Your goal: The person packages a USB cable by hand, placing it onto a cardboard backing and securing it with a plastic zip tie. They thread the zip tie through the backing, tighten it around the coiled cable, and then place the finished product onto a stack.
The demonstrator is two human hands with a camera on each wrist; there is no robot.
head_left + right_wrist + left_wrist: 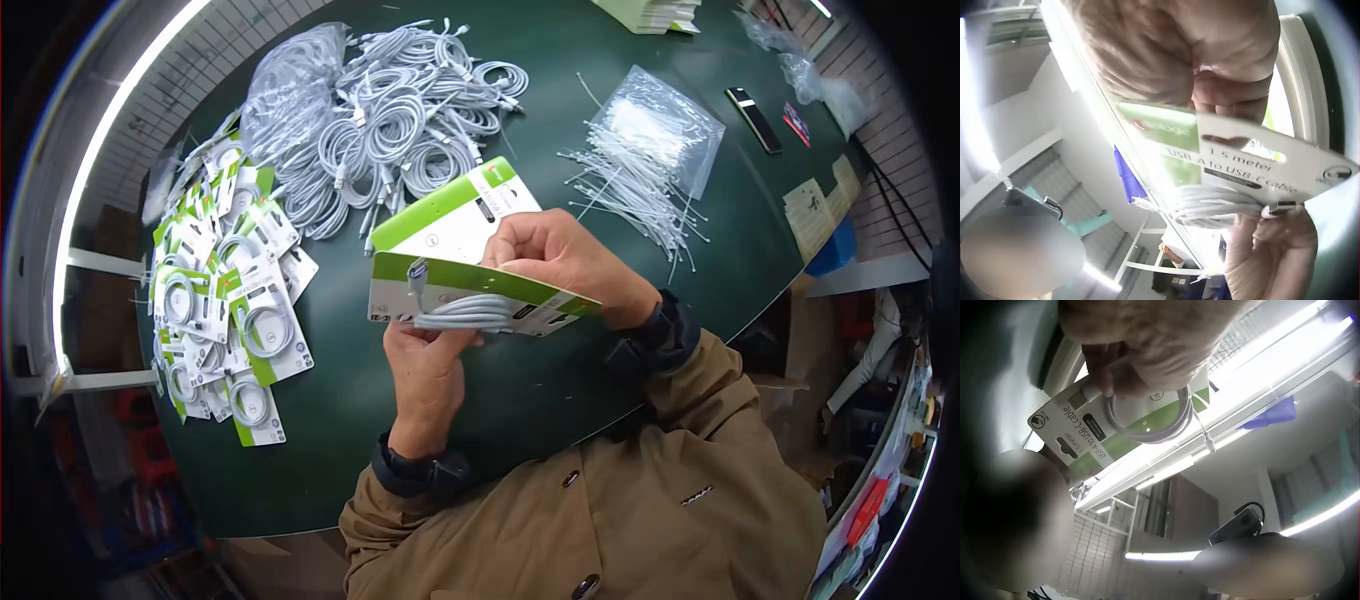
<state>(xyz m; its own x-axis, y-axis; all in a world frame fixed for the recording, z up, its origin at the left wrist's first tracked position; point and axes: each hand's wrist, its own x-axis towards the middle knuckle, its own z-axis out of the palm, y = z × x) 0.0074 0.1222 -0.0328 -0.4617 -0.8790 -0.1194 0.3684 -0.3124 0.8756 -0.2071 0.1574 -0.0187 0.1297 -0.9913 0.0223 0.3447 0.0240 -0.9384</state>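
Note:
My left hand [428, 375] grips the lower edge of a green-and-white packaging card [390, 285], its thumb and fingers at a coiled white USB cable [465, 312] lying against the card's front. In the right wrist view the left fingers [1272, 247] sit right beside the cable's USB-A plug [1282, 208]. My right hand [565, 255] is behind the card's upper edge, fingers curled close to its back near the hang hole [1229, 140]; what they pinch there is hidden. Past the hands lies another green-and-white card [420, 228].
Finished-looking cards with coiled cables [265, 325] pile up at the left. Behind them is a heap of loose white cables [400, 120], partly in a plastic bag [290, 90]. White zip ties [640, 190] spill from a bag [705, 135] at the right, near a phone [753, 120].

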